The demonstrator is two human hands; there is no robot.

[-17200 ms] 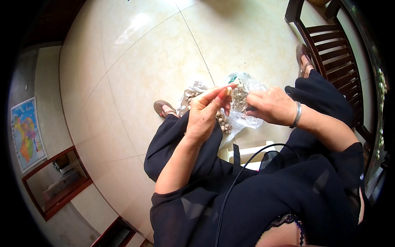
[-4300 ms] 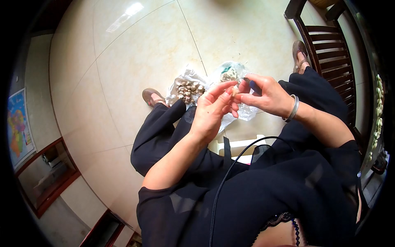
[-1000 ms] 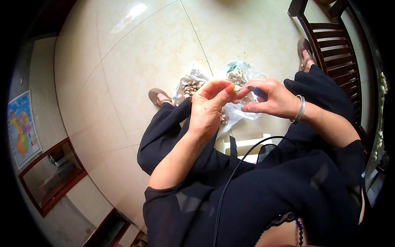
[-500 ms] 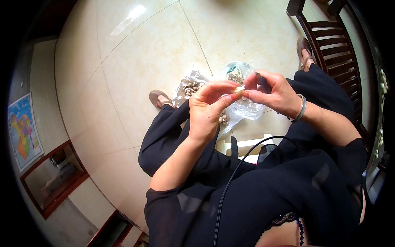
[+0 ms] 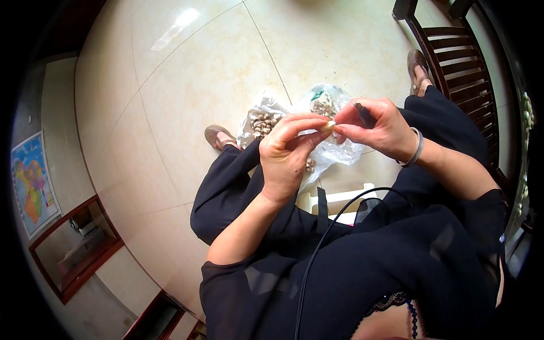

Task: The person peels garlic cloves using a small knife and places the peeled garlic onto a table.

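Garlic clove (image 5: 328, 126), so judged from its small, pale form: one, at the meeting point of both hands' fingertips. Left hand (image 5: 286, 153): thumb and forefinger drawn together, pinching the clove from its left side. Right hand (image 5: 379, 133): thumb tip against the clove's other side, forefinger bent close by; a small dark tool (image 5: 365, 116), probably a knife, lodged in the curl of the fingers, its edge too small to make out. Silver-coloured bracelet (image 5: 418, 148), on the right wrist, behind those fingers. Brownish-white bulbs (image 5: 263, 124), a heap, left of the fingertips and slightly beyond, in a crumpled white plastic bag (image 5: 245, 133); a few smaller bulbs (image 5: 310, 165) just below the left fingers, partly covered. Translucent plastic bag (image 5: 352, 154), beneath and beyond the fingers, bearing pale scraps (image 5: 322, 105), perhaps skins. Condition of the work, as judged: the scraps suggest several pieces already handled; the clove in the grip looks mostly bare, though the fingers mask part of it; the heaped bulbs appear untouched and outstanding. Finished cloves, if any lie among the scraps, cannot be told apart.
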